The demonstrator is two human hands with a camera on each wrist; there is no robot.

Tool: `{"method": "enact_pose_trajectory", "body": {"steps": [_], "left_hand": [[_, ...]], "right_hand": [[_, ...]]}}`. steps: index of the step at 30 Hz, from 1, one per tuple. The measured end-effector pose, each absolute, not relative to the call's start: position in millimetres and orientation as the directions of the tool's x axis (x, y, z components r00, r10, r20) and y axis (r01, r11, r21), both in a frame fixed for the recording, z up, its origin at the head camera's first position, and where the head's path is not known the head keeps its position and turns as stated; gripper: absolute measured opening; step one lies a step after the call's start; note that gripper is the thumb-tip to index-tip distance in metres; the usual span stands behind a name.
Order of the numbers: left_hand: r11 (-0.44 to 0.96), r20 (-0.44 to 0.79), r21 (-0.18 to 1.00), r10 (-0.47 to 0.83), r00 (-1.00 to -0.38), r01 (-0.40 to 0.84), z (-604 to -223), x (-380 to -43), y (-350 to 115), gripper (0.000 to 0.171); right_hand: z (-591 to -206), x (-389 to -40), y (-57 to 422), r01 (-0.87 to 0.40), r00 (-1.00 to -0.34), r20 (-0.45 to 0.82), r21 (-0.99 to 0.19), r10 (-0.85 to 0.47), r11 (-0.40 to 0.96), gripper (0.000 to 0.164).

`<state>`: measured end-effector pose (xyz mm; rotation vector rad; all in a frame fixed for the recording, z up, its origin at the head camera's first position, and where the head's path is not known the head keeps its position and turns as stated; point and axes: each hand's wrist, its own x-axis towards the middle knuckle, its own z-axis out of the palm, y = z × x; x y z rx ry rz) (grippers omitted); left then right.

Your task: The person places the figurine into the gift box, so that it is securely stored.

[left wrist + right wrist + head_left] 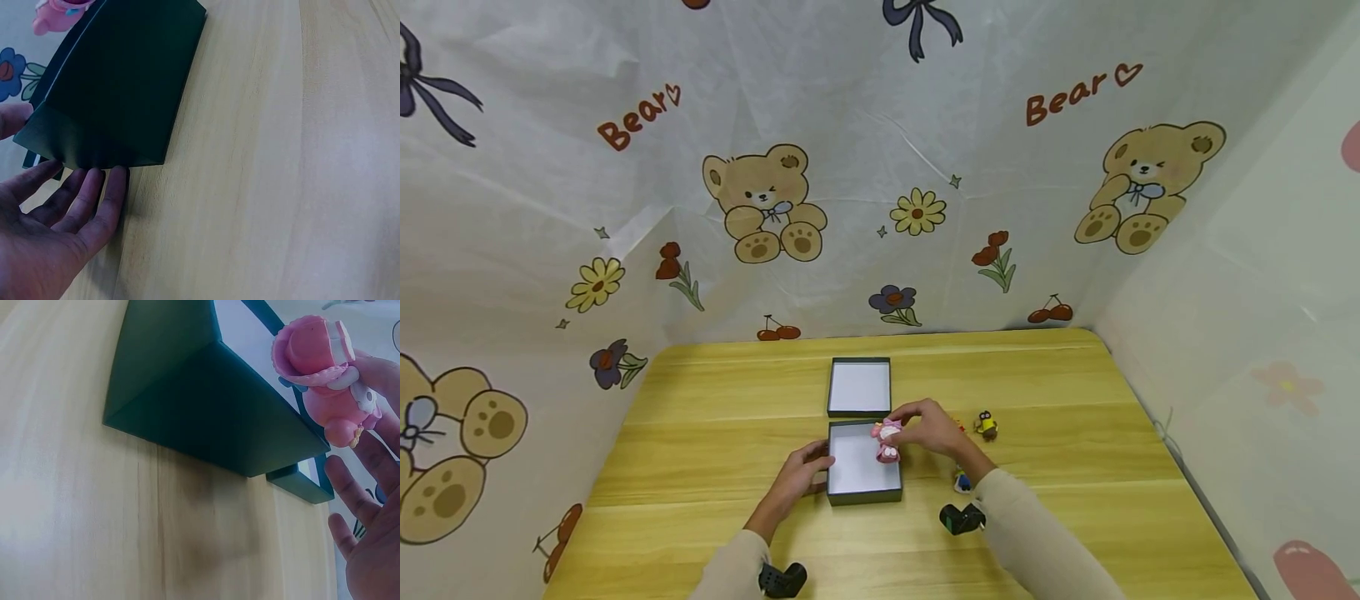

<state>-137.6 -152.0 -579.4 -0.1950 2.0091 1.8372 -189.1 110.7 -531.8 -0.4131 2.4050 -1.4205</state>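
Observation:
My right hand (931, 427) pinches a small pink toy figurine (887, 440) above the right part of an open dark green box (865, 497) with a pale inside. In the right wrist view, the figurine (317, 347) hangs tilted between thumb and fingers, its frilly pink edge showing, while the other fingers are spread. At the box's left side, my left hand (800, 473) holds the wall. The left wrist view has its fingers (111, 200) against the outer green wall (94, 134) and its thumb at the rim.
Just beyond the box lies a second shallow green box part (860, 387), pale inside. Right of the right hand stands a yellow and brown toy figure (986, 426). A blue and white one (962, 481) is partly behind the forearm. The wooden table (722, 392) meets a bear-printed cloth.

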Motion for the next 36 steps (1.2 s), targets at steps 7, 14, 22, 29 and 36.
{"method": "enact_pose_trajectory", "body": {"steps": [7,14,22,29,36], "left_hand": [[0.124,-0.391,0.919,0.155,-0.907,-0.375,-574,-135,-150,0.057],[0.132,-0.393,0.918,0.159,-0.906,-0.375,-576,-135,-150,0.057],[0.121,-0.389,0.920,0.156,-0.908,-0.373,-581,-137,-150,0.059],[0.119,-0.384,0.922,0.155,-0.910,-0.368,-581,-136,-151,0.056],[0.122,-0.382,0.923,0.150,-0.912,-0.366,-580,-136,-150,0.054]], "right_hand": [[-534,-186,106,-0.081,-0.903,-0.136,-0.877,-0.407,0.473,0.030],[-536,-185,101,-0.094,-0.898,-0.135,-0.872,-0.420,0.480,0.030],[-536,-185,95,-0.106,-0.886,-0.143,-0.863,-0.440,0.493,0.031],[-539,-184,92,-0.136,-0.863,-0.163,-0.837,-0.478,0.530,0.030],[-545,-184,91,-0.144,-0.847,-0.182,-0.826,-0.499,0.545,0.030]]}}
